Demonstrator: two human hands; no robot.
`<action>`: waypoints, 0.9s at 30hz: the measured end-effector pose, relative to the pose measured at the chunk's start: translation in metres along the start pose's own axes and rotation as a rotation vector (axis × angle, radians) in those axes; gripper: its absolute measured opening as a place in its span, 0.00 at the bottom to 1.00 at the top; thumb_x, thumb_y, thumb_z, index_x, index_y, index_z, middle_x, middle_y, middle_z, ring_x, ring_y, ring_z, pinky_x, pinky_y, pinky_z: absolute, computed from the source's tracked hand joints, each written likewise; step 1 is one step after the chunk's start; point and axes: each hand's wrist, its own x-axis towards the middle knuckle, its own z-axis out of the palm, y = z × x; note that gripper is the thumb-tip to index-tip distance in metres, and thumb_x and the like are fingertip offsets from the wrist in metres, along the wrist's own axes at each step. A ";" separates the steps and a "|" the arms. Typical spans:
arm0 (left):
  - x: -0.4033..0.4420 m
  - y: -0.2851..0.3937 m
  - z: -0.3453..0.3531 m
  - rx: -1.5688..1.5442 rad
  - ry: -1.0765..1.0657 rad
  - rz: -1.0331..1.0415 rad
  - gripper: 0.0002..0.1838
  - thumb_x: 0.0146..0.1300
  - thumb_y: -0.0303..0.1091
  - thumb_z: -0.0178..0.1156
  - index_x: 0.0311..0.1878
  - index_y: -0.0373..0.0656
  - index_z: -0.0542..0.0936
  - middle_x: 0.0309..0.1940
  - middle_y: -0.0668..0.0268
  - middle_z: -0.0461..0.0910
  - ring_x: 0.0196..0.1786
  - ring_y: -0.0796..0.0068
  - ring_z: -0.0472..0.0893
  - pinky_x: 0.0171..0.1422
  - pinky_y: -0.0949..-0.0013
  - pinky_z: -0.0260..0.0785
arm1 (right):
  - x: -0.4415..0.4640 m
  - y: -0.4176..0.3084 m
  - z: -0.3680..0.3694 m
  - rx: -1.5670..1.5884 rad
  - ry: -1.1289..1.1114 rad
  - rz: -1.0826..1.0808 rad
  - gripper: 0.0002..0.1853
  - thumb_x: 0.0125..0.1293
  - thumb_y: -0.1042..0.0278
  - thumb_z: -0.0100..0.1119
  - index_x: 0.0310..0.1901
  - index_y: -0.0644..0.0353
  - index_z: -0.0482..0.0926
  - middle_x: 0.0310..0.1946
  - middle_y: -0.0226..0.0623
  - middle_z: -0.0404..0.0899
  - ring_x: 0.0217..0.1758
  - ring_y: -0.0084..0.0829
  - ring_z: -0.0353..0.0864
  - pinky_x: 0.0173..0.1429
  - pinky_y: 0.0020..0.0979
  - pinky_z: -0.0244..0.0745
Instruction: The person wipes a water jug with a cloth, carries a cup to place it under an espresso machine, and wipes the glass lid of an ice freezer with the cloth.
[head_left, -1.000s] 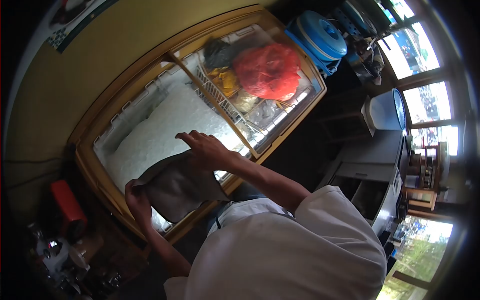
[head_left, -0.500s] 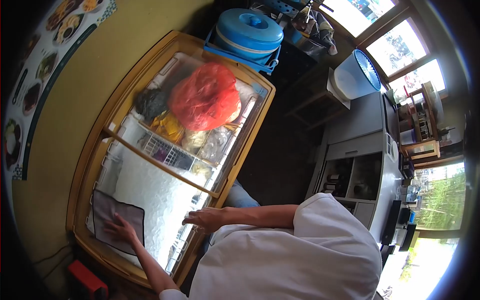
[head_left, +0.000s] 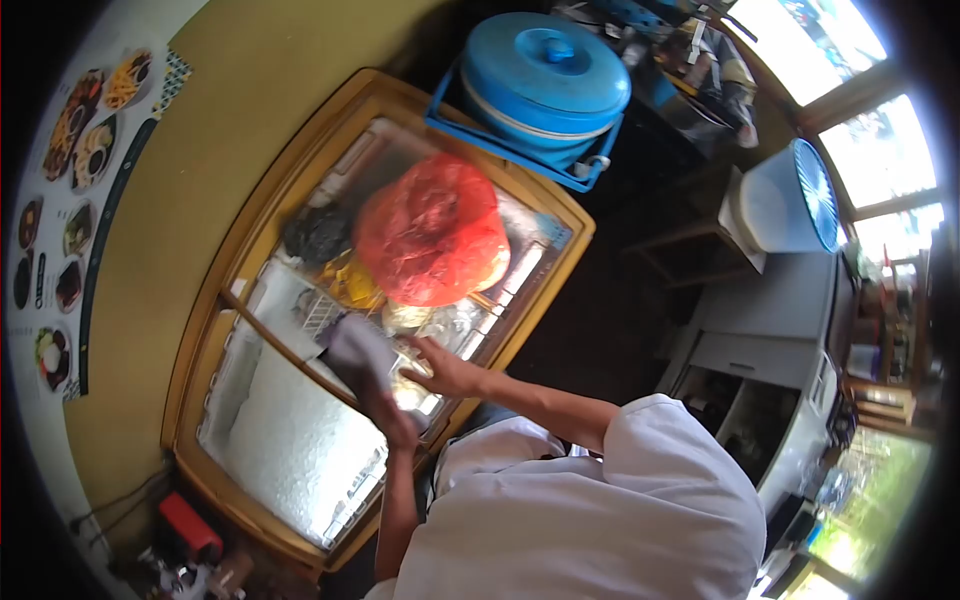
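A dark grey-purple cloth (head_left: 358, 350), smeared by motion, lies over the middle divider of the wooden-framed chest freezer (head_left: 205, 345). My left hand (head_left: 397, 422) is at the cloth's lower end and holds it; its fingers are mostly hidden. Just to the right, my right hand (head_left: 442, 370) hovers near the cloth with its fingers apart and nothing in them. Through the freezer's glass top show a red plastic bag (head_left: 430, 230), a yellow packet (head_left: 350, 282), a dark bag (head_left: 318, 236) and a mass of white ice (head_left: 290, 440).
A blue round cooler (head_left: 545, 75) with a handle stands beyond the freezer's far end. To the right are a white bucket (head_left: 785, 205) and a grey cabinet (head_left: 750, 350). A food poster (head_left: 75, 220) hangs on the left wall. A red object (head_left: 190, 525) is at the lower left.
The cloth and my left hand have moved from the freezer's lower left part up and right to the divider. My right hand has moved up and slightly right. The view has shifted.
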 end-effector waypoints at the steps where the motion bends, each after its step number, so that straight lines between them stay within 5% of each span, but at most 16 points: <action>1: 0.016 0.046 0.008 -0.020 -0.027 0.074 0.36 0.81 0.53 0.31 0.77 0.29 0.56 0.78 0.43 0.53 0.80 0.46 0.54 0.83 0.53 0.42 | 0.008 0.007 -0.007 0.146 0.007 0.090 0.36 0.72 0.57 0.61 0.73 0.63 0.57 0.63 0.57 0.70 0.62 0.49 0.77 0.66 0.43 0.76; 3: 0.042 0.111 0.021 -0.017 -0.073 0.137 0.39 0.80 0.57 0.29 0.78 0.32 0.54 0.77 0.42 0.55 0.79 0.44 0.55 0.82 0.52 0.43 | 0.024 0.064 -0.001 0.398 -0.087 0.270 0.20 0.72 0.66 0.55 0.61 0.68 0.72 0.50 0.47 0.81 0.57 0.36 0.82 0.59 0.35 0.78; 5: 0.064 0.133 0.022 0.100 -0.109 0.117 0.40 0.79 0.59 0.28 0.79 0.33 0.53 0.77 0.40 0.55 0.78 0.40 0.55 0.81 0.49 0.44 | 0.025 0.053 -0.015 0.388 0.045 0.323 0.17 0.72 0.66 0.55 0.57 0.68 0.76 0.44 0.45 0.84 0.55 0.33 0.83 0.58 0.35 0.78; 7: 0.073 0.137 0.022 0.278 -0.082 0.097 0.40 0.79 0.59 0.28 0.79 0.34 0.54 0.75 0.38 0.56 0.76 0.37 0.58 0.79 0.46 0.47 | 0.025 0.040 -0.030 0.185 0.127 0.340 0.17 0.72 0.67 0.55 0.57 0.67 0.75 0.46 0.48 0.85 0.52 0.36 0.85 0.57 0.36 0.79; 8: 0.079 0.138 0.025 0.358 -0.072 0.098 0.40 0.79 0.59 0.27 0.78 0.34 0.55 0.75 0.37 0.57 0.75 0.36 0.59 0.78 0.45 0.48 | 0.022 0.031 -0.039 0.211 0.210 0.262 0.17 0.69 0.63 0.57 0.54 0.64 0.77 0.43 0.54 0.85 0.49 0.48 0.86 0.52 0.41 0.80; 11: 0.090 0.132 0.031 0.510 0.007 0.145 0.38 0.79 0.58 0.28 0.78 0.36 0.58 0.70 0.36 0.62 0.70 0.34 0.64 0.74 0.42 0.52 | 0.028 0.020 -0.067 0.155 0.304 0.011 0.15 0.70 0.64 0.57 0.53 0.64 0.77 0.41 0.53 0.85 0.47 0.47 0.86 0.52 0.41 0.80; 15: 0.132 0.117 0.023 0.710 0.097 0.186 0.34 0.77 0.56 0.42 0.78 0.46 0.61 0.64 0.38 0.68 0.64 0.36 0.68 0.68 0.40 0.56 | 0.039 0.004 -0.147 -0.007 -0.050 0.160 0.18 0.70 0.62 0.60 0.58 0.60 0.74 0.38 0.53 0.85 0.45 0.51 0.87 0.48 0.45 0.79; 16: 0.147 0.117 0.024 0.664 0.129 0.169 0.34 0.77 0.55 0.44 0.79 0.46 0.60 0.65 0.38 0.66 0.65 0.36 0.67 0.69 0.40 0.55 | 0.046 0.008 -0.163 -0.130 0.003 0.239 0.18 0.71 0.63 0.59 0.59 0.60 0.73 0.34 0.53 0.84 0.41 0.56 0.85 0.46 0.48 0.79; 17: 0.159 0.116 0.028 0.627 0.165 0.143 0.34 0.77 0.53 0.45 0.79 0.47 0.59 0.67 0.37 0.65 0.67 0.36 0.66 0.69 0.39 0.54 | 0.050 0.011 -0.181 -0.187 0.132 0.300 0.17 0.71 0.66 0.57 0.59 0.59 0.72 0.35 0.55 0.84 0.41 0.60 0.83 0.45 0.51 0.78; 19: 0.167 0.122 0.040 0.644 0.154 0.126 0.35 0.77 0.54 0.45 0.79 0.45 0.58 0.69 0.38 0.63 0.69 0.37 0.64 0.71 0.39 0.53 | 0.065 0.012 -0.192 -0.305 0.652 0.074 0.17 0.70 0.70 0.57 0.59 0.60 0.71 0.40 0.56 0.82 0.43 0.59 0.83 0.47 0.51 0.77; 20: 0.171 0.125 0.047 0.656 0.153 0.117 0.36 0.77 0.54 0.45 0.79 0.43 0.57 0.70 0.38 0.62 0.70 0.37 0.63 0.71 0.39 0.53 | 0.071 0.005 -0.184 -0.309 0.708 0.016 0.17 0.68 0.73 0.58 0.57 0.61 0.71 0.46 0.55 0.80 0.48 0.55 0.82 0.50 0.49 0.77; 21: 0.170 0.127 0.056 0.439 0.100 0.172 0.36 0.77 0.52 0.46 0.79 0.39 0.56 0.74 0.38 0.57 0.75 0.36 0.56 0.76 0.40 0.48 | 0.071 -0.015 -0.167 -0.190 0.690 -0.048 0.19 0.66 0.70 0.63 0.57 0.63 0.73 0.44 0.50 0.79 0.48 0.48 0.80 0.52 0.44 0.76; 24: 0.146 0.155 0.058 0.088 -0.014 0.211 0.31 0.79 0.44 0.46 0.77 0.36 0.58 0.78 0.38 0.51 0.81 0.38 0.47 0.82 0.45 0.42 | 0.079 0.015 -0.086 -0.243 0.559 -0.110 0.26 0.68 0.59 0.62 0.65 0.57 0.71 0.65 0.53 0.68 0.70 0.53 0.66 0.71 0.53 0.62; 27: 0.120 0.151 0.031 0.018 0.089 0.020 0.27 0.78 0.38 0.49 0.74 0.36 0.63 0.76 0.39 0.55 0.79 0.40 0.54 0.81 0.47 0.48 | 0.089 0.038 -0.060 -0.570 0.399 -0.070 0.33 0.68 0.50 0.59 0.72 0.52 0.66 0.76 0.53 0.56 0.81 0.53 0.50 0.79 0.61 0.44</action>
